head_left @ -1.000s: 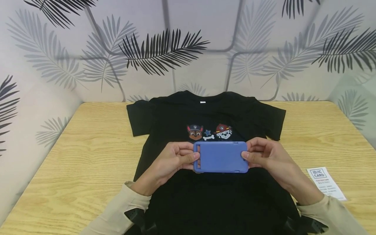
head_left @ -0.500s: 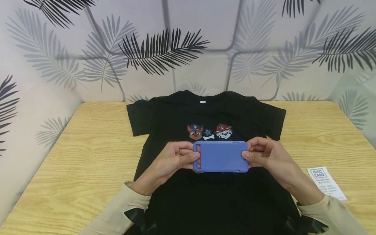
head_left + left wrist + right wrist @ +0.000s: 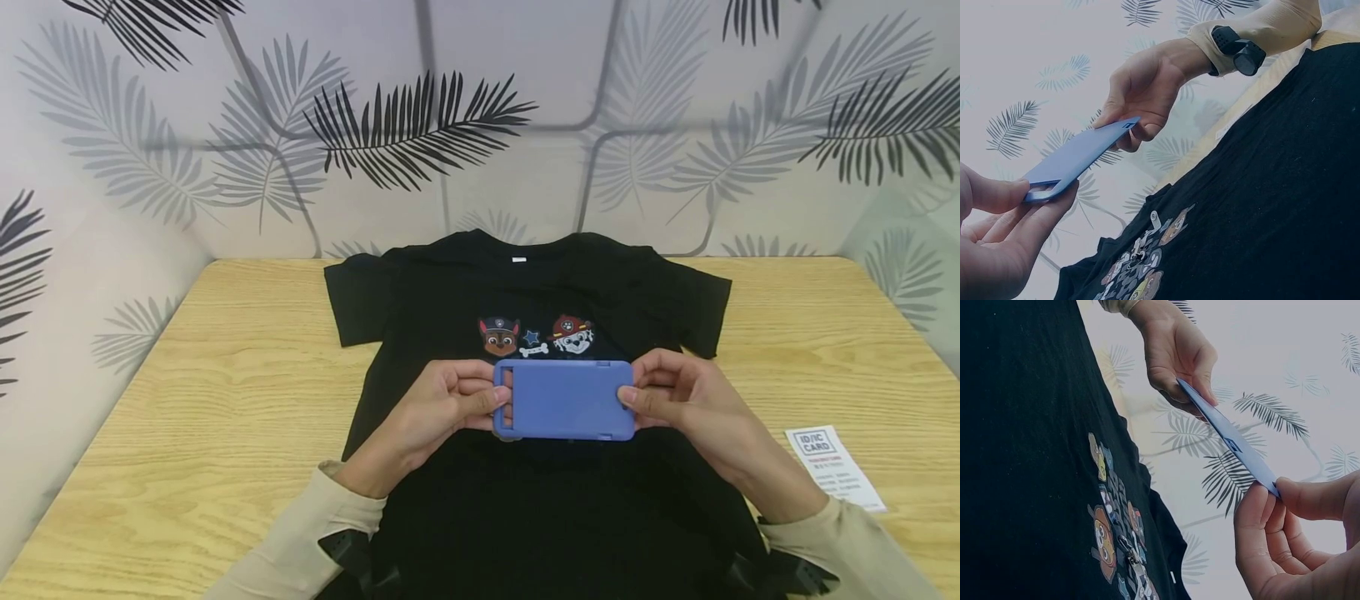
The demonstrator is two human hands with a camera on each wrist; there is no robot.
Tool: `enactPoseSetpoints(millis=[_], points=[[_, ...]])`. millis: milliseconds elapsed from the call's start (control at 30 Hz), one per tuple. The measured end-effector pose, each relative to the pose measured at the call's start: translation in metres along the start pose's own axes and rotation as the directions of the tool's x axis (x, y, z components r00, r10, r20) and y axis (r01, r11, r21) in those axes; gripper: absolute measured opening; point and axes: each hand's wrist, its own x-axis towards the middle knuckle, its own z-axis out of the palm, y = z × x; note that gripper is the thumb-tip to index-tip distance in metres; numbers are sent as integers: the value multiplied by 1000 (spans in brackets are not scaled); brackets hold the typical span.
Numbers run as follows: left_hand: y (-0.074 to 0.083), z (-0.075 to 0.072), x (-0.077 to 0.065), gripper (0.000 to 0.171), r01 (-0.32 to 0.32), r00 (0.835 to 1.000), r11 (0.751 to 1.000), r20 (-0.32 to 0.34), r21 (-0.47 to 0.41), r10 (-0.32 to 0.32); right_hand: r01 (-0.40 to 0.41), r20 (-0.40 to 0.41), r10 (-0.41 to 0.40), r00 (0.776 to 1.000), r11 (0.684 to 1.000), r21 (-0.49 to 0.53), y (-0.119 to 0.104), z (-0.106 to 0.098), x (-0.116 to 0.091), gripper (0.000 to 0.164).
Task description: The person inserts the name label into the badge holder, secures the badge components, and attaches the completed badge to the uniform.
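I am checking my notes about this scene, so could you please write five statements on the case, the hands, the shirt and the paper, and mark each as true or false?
1. The left hand's grip is on the slotted end of the blue case. True.
2. The right hand's grip holds nothing. False: it pinches the other end of the blue case.
3. The black shirt is spread on the wooden table. True.
4. The blue case lies flat on the black shirt. False: it is held up above it.
5. The white paper lies on the black shirt. False: it lies on the wooden table, to the right.
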Motion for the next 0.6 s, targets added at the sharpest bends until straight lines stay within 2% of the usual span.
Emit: enactPoseSetpoints(millis=[600], points=[[3, -1, 0, 25, 15, 1000, 1000, 6, 4, -15, -4, -1, 4, 1000, 1000, -10, 0, 0, 1, 13]])
